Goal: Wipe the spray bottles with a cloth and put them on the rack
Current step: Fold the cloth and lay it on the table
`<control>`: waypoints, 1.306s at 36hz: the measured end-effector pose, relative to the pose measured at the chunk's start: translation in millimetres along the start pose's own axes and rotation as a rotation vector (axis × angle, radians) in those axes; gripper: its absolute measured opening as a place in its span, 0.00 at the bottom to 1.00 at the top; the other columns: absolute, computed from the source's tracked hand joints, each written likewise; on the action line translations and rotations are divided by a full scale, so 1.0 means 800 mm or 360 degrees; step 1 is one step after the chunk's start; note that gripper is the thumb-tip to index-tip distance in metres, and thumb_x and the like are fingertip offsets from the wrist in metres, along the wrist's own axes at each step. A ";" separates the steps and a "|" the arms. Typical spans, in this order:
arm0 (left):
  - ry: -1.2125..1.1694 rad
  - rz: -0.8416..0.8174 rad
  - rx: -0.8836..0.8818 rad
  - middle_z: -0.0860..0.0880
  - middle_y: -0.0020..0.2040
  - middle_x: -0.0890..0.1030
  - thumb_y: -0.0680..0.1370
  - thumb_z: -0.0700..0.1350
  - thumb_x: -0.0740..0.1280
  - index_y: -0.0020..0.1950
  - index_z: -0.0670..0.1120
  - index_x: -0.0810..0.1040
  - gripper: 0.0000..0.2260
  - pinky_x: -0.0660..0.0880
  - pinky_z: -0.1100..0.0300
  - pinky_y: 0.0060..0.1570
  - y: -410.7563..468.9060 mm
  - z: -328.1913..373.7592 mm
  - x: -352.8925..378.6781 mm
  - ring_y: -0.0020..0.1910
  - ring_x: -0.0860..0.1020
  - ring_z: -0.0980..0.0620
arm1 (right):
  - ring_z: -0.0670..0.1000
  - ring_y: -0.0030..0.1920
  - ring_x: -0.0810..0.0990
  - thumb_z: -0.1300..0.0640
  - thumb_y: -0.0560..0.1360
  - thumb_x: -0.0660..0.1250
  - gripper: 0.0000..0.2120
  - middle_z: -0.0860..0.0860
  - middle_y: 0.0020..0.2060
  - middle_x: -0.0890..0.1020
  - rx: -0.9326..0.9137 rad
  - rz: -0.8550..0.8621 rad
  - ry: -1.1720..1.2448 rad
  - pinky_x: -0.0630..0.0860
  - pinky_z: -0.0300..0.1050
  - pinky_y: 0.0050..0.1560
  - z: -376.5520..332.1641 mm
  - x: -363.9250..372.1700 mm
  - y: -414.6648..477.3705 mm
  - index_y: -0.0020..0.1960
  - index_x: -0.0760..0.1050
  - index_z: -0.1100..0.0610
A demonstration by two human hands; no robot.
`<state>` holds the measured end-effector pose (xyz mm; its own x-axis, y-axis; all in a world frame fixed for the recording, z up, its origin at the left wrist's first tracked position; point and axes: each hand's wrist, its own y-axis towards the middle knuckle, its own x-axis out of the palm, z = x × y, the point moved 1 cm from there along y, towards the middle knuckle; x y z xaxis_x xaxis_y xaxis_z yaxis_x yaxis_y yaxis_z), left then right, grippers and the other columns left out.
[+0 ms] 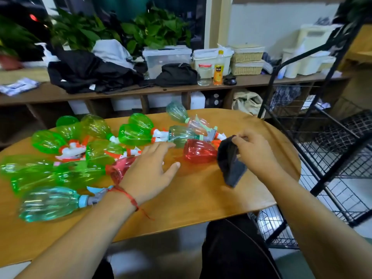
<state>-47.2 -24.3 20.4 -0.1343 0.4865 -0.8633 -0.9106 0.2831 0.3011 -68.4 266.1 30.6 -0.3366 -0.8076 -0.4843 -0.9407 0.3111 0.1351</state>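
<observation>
Left hand [149,174] at frame centre, open, fingers spread and stretched low over the table [201,202], tips near a red bottle [199,151] lying on its side just right of centre. Right hand [253,150] right of centre, pinching a dark cloth [229,164] by its top edge, the rest hanging in a limp fold just beside that bottle. Probably the pick-up step: choosing the next bottle to wipe, none gripped yet. Next, most likely: closing the left fingers round the red body, lifting it clear of the pile, bringing the cloth round it. Calls for a firm wrap, since smooth, ribbed, see-through plastic in that bulbous shape may roll or slip. Across the left half, a heap of green bottles [134,133] with white and orange triggers, a second red bottle [120,168] partly hidden behind the left wrist, a teal bottle [50,204] at lower left. Black wire-mesh rack [332,148] along the right edge, beside the table. Glossy wooden tabletop, rounded rim.
</observation>
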 end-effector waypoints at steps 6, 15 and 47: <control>-0.0030 0.0038 -0.0003 0.54 0.74 0.74 0.82 0.58 0.68 0.77 0.54 0.71 0.23 0.68 0.53 0.73 -0.021 0.000 -0.013 0.74 0.70 0.51 | 0.54 0.39 0.79 0.54 0.83 0.67 0.07 0.50 0.37 0.79 -0.0014 -0.0191 0.0262 0.82 0.61 0.45 -0.026 0.007 -0.026 0.45 0.77 0.51; -0.0101 -0.0023 -0.0024 0.54 0.74 0.74 0.83 0.58 0.67 0.77 0.56 0.70 0.23 0.68 0.56 0.70 -0.038 -0.001 -0.027 0.74 0.68 0.53 | 0.59 0.37 0.83 0.59 0.86 0.63 0.07 0.58 0.41 0.80 -0.0002 -0.0459 0.0527 0.83 0.57 0.40 -0.063 0.008 -0.068 0.49 0.74 0.57; -0.0898 -0.0179 -0.0071 0.65 0.67 0.79 0.84 0.53 0.69 0.77 0.59 0.72 0.20 0.76 0.52 0.70 -0.067 0.031 -0.012 0.69 0.75 0.67 | 0.50 0.31 0.79 0.58 0.84 0.66 0.05 0.56 0.41 0.84 -0.0039 -0.1036 0.0862 0.79 0.41 0.32 -0.095 0.021 -0.099 0.50 0.79 0.55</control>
<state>12.4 -23.9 22.5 0.1824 0.8245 -0.5356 -0.9245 0.3292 0.1919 -2.3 190.0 77.3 0.3053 -0.9522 0.0084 -0.9522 -0.3053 -0.0053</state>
